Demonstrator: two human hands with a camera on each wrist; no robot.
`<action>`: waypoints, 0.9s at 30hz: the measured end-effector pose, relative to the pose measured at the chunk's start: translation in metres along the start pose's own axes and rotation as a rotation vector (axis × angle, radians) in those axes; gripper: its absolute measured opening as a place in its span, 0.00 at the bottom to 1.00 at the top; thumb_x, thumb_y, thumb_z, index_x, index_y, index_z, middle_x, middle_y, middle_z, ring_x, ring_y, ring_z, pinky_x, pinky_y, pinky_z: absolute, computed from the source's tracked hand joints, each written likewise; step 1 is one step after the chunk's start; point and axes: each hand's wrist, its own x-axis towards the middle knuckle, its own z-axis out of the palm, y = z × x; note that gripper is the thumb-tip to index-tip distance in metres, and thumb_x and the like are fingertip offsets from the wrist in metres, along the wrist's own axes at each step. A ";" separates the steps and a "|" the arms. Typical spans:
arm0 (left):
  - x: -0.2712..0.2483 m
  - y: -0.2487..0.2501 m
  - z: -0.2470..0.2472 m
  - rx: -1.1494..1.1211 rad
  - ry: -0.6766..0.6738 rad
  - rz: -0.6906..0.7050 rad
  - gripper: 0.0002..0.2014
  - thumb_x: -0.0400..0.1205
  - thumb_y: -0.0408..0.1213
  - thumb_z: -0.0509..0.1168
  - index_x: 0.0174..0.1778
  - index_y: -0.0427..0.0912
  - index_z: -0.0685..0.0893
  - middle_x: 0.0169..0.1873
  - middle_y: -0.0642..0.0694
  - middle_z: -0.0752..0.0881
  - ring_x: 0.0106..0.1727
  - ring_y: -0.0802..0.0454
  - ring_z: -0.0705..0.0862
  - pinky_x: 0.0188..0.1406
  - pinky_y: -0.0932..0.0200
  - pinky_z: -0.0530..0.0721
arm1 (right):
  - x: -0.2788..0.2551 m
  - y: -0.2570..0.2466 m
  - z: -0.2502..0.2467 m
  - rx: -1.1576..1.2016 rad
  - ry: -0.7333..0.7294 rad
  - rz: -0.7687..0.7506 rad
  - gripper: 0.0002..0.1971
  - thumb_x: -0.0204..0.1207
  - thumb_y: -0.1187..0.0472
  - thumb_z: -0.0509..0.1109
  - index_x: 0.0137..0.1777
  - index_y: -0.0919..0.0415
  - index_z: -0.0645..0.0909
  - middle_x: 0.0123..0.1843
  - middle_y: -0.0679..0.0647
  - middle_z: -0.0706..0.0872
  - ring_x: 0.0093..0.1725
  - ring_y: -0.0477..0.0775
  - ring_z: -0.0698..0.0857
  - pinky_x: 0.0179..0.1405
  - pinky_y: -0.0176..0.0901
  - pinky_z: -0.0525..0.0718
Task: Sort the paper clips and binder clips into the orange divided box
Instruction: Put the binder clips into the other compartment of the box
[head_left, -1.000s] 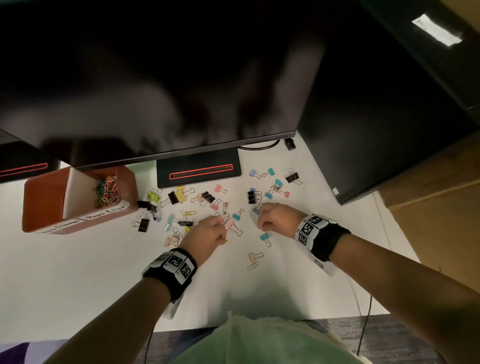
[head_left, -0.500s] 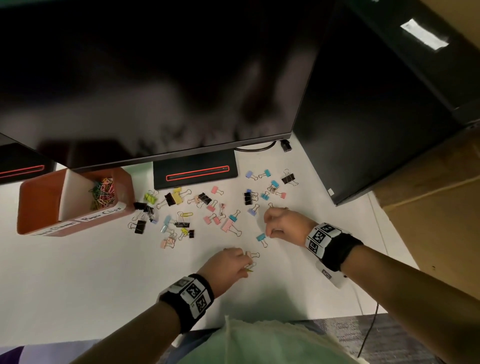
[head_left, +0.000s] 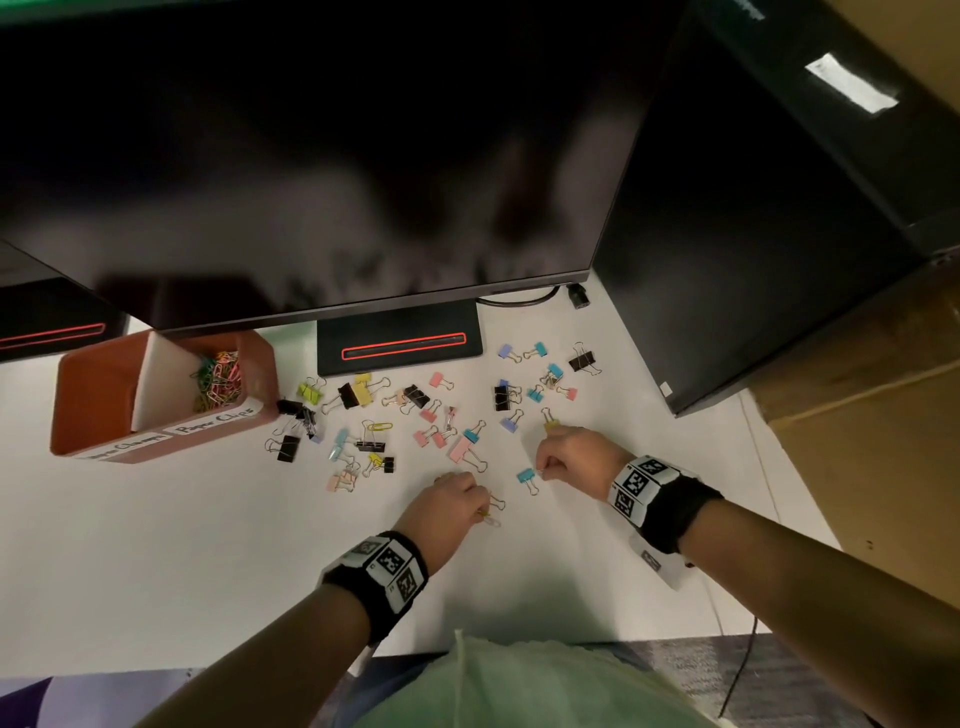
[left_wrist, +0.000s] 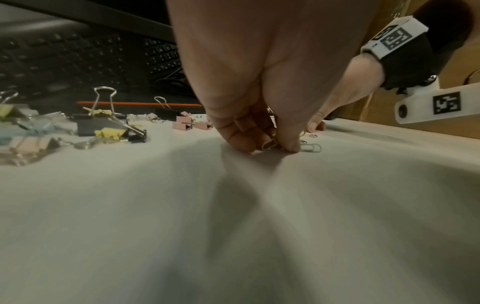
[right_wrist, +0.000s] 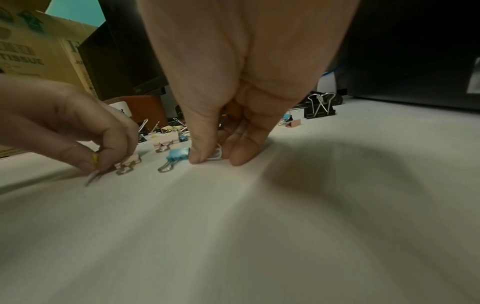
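Note:
The orange divided box stands at the left, with coloured paper clips in its right compartment. Binder clips of several colours lie scattered under the monitor. My left hand pinches a paper clip against the table beside a peach binder clip; a yellow clip shows between its fingers. A pale paper clip lies just past the left hand. My right hand pinches a white paper clip next to a blue binder clip.
A big monitor overhangs the far side, its stand behind the clips. A black tower and a cardboard box block the right. The white table runs to a front edge near my body.
My left hand has pulled back from the clip cluster to the paper clip near the table's front. The right hand shifted slightly, down beside the blue binder clip.

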 end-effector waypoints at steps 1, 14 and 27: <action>-0.001 -0.002 -0.001 0.013 -0.006 -0.001 0.03 0.78 0.31 0.65 0.41 0.37 0.82 0.41 0.39 0.83 0.44 0.41 0.81 0.45 0.48 0.83 | 0.000 -0.002 0.001 0.000 0.006 -0.001 0.09 0.77 0.62 0.69 0.54 0.64 0.84 0.57 0.59 0.82 0.54 0.58 0.84 0.60 0.46 0.82; -0.051 -0.049 -0.046 -0.180 0.174 -0.122 0.02 0.79 0.30 0.64 0.42 0.38 0.82 0.39 0.48 0.81 0.42 0.55 0.76 0.42 0.67 0.72 | 0.027 -0.059 -0.012 -0.002 0.108 -0.085 0.14 0.78 0.62 0.66 0.64 0.60 0.80 0.55 0.58 0.84 0.53 0.56 0.83 0.58 0.48 0.82; -0.122 -0.151 -0.105 -0.266 0.273 -0.226 0.04 0.78 0.30 0.66 0.40 0.44 0.82 0.37 0.52 0.80 0.35 0.63 0.76 0.37 0.74 0.73 | 0.145 -0.175 0.004 -0.326 0.006 -0.037 0.13 0.80 0.54 0.62 0.62 0.51 0.79 0.59 0.52 0.85 0.60 0.56 0.80 0.64 0.50 0.76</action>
